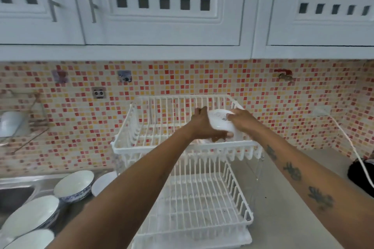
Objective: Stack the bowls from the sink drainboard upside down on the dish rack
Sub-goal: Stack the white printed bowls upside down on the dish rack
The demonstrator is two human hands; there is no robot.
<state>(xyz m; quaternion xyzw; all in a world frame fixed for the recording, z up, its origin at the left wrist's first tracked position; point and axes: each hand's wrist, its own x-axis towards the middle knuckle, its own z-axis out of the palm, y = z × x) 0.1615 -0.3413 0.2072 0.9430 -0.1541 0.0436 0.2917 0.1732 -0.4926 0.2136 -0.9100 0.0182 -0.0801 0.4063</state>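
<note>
Your left hand [203, 125] and right hand [241, 120] both clasp a white bowl [221, 125], turned upside down over the dish rack [182, 147] top tier, its base marking too blurred to read, while other bowls [73, 185] sit on the drainboard [24, 180].

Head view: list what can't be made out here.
- White bowl: the left hand and right hand cover its sides; contact with the dish rack is unclear.
- Bowls on the drainboard: the count is uncertain, cut off by the lower-left edge.
- Black object: cropped at the right edge.
</note>
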